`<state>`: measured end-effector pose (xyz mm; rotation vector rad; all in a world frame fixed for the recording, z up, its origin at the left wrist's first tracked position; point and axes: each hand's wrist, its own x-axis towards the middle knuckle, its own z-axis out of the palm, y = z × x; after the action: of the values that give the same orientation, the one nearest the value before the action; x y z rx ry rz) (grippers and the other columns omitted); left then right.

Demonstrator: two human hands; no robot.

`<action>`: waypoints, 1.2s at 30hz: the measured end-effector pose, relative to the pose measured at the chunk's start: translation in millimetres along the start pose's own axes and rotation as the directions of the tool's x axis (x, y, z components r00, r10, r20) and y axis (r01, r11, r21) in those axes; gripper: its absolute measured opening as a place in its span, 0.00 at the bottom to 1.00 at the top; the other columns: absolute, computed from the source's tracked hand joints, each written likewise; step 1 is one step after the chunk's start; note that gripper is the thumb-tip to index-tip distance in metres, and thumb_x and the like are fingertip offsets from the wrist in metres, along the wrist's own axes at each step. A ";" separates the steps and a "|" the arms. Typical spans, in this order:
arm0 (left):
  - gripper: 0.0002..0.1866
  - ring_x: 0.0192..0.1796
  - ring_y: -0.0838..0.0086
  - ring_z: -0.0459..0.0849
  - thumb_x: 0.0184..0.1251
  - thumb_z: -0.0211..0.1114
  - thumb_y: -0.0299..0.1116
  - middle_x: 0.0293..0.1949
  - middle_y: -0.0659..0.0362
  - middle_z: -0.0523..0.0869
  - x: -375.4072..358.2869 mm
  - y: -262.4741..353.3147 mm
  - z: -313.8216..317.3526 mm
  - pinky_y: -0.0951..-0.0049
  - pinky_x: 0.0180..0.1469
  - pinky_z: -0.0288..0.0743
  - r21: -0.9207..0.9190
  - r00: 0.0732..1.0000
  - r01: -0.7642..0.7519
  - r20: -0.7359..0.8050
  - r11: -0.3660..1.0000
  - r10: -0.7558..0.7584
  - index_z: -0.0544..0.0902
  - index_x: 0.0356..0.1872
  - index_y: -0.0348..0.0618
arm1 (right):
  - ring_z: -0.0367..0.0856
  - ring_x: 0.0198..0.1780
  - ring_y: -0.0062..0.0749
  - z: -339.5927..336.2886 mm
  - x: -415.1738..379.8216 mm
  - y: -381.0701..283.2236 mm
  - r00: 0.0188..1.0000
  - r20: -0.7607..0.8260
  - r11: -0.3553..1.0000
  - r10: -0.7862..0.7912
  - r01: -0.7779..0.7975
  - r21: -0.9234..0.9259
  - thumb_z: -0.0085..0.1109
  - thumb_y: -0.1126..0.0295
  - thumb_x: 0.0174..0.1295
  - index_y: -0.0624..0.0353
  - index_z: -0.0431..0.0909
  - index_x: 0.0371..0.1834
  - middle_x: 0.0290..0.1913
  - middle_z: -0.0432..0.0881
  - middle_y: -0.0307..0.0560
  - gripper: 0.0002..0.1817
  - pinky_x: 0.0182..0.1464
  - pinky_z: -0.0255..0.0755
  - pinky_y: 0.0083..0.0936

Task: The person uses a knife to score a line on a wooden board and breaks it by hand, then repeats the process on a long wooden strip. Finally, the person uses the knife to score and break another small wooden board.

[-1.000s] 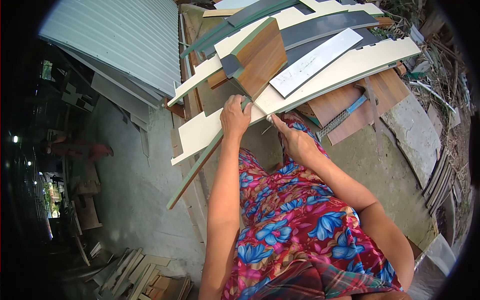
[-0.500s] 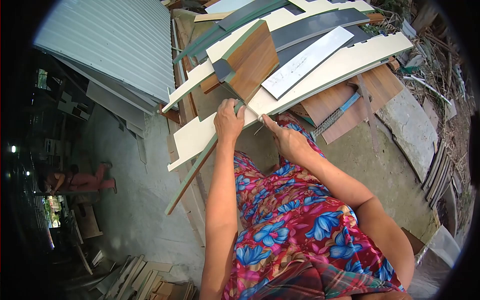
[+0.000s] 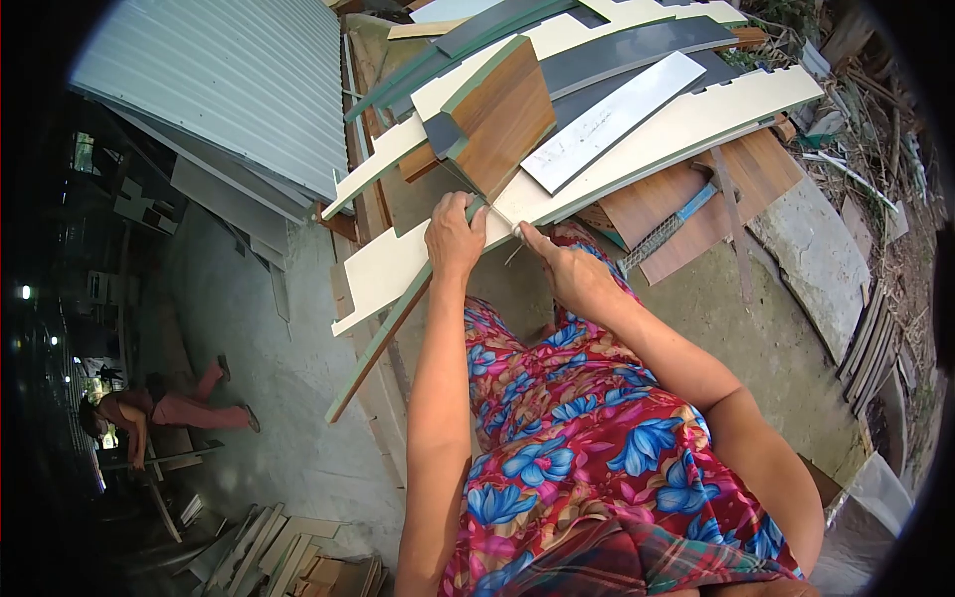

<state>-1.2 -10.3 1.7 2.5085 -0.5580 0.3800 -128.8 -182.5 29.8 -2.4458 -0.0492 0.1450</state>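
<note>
While the two hands have barely moved over the last half second, the green-edged strip (image 3: 380,343) has tipped slightly: its free lower end sits a little higher than before. Its upper end remains under the left hand (image 3: 455,242), so the work seems to continue at the same spot.

Strip location: slanting along the near edge of the notched cream board (image 3: 383,277), free end projecting past it.

Left fingers: curled together over the strip, gripping it. Right hand (image 3: 577,279): index finger extended, apparently pinching a thin pale tool (image 3: 500,214), possibly a blade; other fingers folded, their contact unclear.

Beyond: wood-grain block (image 3: 502,129) standing just past the hands; white panel (image 3: 612,121) lying on the cream board; blue-handled tool (image 3: 691,206) to the right. Far left, a bent co-worker (image 3: 174,410) now shows more fully.
</note>
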 end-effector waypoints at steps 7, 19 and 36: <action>0.13 0.47 0.51 0.82 0.61 0.70 0.34 0.40 0.51 0.83 0.5 -2.5 -0.8 0.53 0.47 0.75 -0.002 1.000 0.005 0.012 1.000 -0.005 0.80 0.41 0.38 | 0.85 0.36 0.60 18.5 42.4 -6.2 0.994 -0.104 0.999 -0.038 0.037 -0.012 0.47 0.79 0.62 0.49 0.58 0.78 0.31 0.84 0.65 0.37 0.39 0.77 0.50; 0.12 0.47 0.50 0.82 0.62 0.69 0.34 0.40 0.51 0.83 1.3 -0.6 -0.5 0.53 0.46 0.75 0.003 1.000 0.001 0.004 1.000 -0.001 0.79 0.39 0.39 | 0.85 0.38 0.60 11.5 42.1 -13.0 0.999 -0.051 1.000 0.019 -0.019 -0.004 0.46 0.79 0.61 0.49 0.58 0.78 0.35 0.84 0.67 0.38 0.41 0.76 0.52; 0.12 0.47 0.50 0.82 0.62 0.69 0.34 0.41 0.50 0.83 -0.6 -0.7 2.1 0.54 0.48 0.75 -0.014 1.000 0.008 0.006 1.000 -0.008 0.80 0.40 0.38 | 0.86 0.38 0.59 6.0 20.5 -5.7 0.999 -0.031 1.000 -0.016 0.016 -0.023 0.47 0.80 0.61 0.52 0.57 0.78 0.34 0.85 0.65 0.38 0.40 0.77 0.51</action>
<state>-1.0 -10.7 -0.6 2.4985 -0.5509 0.3640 -109.2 -172.9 27.0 -2.4688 -0.0569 0.0997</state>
